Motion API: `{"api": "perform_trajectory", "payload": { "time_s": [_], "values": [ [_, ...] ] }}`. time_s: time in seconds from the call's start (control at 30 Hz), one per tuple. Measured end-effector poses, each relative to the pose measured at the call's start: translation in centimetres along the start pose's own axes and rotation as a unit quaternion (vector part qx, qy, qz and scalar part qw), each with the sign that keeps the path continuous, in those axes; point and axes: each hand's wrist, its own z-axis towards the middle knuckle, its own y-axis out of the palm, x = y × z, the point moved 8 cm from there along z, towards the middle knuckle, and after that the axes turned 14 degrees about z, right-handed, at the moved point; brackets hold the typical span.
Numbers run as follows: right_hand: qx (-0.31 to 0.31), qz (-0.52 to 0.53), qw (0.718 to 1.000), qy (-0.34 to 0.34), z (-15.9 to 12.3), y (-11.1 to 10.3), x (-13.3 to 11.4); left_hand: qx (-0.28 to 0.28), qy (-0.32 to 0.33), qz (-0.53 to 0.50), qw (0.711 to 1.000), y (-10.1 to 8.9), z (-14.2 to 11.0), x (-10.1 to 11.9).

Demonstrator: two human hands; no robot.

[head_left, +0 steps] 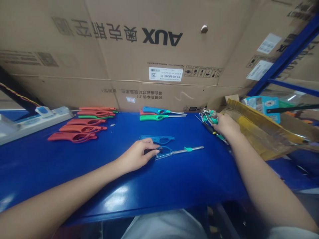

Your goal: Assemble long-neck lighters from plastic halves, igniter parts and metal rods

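Note:
My left hand (139, 154) is closed on a blue long-nosed lighter (164, 148), its thumb and fingers at the handle. From the lighter a thin metal tube (178, 152) points right, with a green piece (188, 149) around it. Just behind lies a separate blue handle shell (159, 138). My right hand (228, 126) reaches to a small heap of green and metal parts (208, 115) at the back right, fingers curled against it; what they grip is hidden. A screwdriver (208, 127) with a black and yellow handle lies beside the heap.
Several red and orange handle shells (74, 136), one green, line the left side of the blue table (104, 192). Lighters with metal tubes (159, 117) lie at the back. A white power strip (50, 116), cardboard wall (112, 66) and taped carton (264, 132) border the table.

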Motion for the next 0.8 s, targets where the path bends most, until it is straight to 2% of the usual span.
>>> {"api": "perform_trajectory", "payload": {
  "time_s": [0.17,0.6,0.8],
  "values": [
    [-0.026,-0.018,0.998,0.056,0.9,0.5,1.3,0.009,0.010,0.012,1.000,-0.1,0.0,0.1],
    [0.006,0.014,0.999,0.051,1.9,1.2,2.1,0.004,0.002,0.038,0.999,-0.4,-0.3,0.3],
    [0.011,0.035,0.998,0.055,2.3,1.6,2.2,0.008,0.036,0.057,0.998,-0.7,-0.4,0.9]
  ]
}}
